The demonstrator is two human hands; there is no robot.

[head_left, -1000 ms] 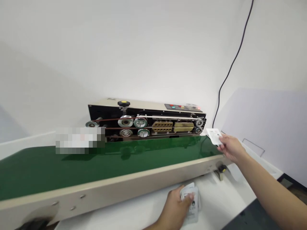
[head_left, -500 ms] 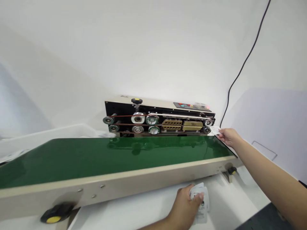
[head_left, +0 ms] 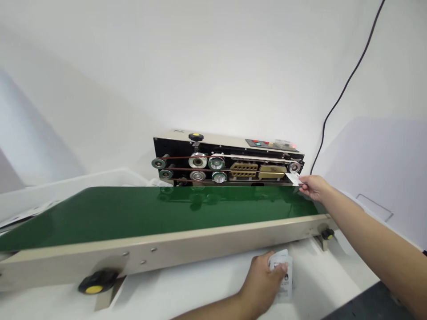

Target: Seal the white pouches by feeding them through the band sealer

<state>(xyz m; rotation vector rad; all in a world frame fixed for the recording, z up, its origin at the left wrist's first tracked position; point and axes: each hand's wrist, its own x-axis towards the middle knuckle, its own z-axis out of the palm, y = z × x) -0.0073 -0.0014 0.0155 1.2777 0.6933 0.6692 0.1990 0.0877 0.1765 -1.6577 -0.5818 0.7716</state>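
At the right end of the band sealing machine (head_left: 230, 166), my right hand (head_left: 315, 187) pinches a small white sachet (head_left: 293, 178). The sachet's far edge reaches the rollers and belts at the machine's infeed. My left hand (head_left: 263, 282) is closed around a small stack of white printed sachets (head_left: 284, 278), with the thumb on top. It is in front of the conveyor, low in the view. The green conveyor belt (head_left: 150, 215) runs along the machine's front, between my two hands.
Black knobs with yellow centres, one at the left (head_left: 98, 282) and one at the right (head_left: 328, 234), stick out from the conveyor frame. A white bin (head_left: 110, 178) stands behind the belt's left end. A black cable (head_left: 347, 86) hangs along the wall.
My right hand has moved the sachet left, further into the machine's infeed end. The left hand keeps its stack. The view has shifted slightly.
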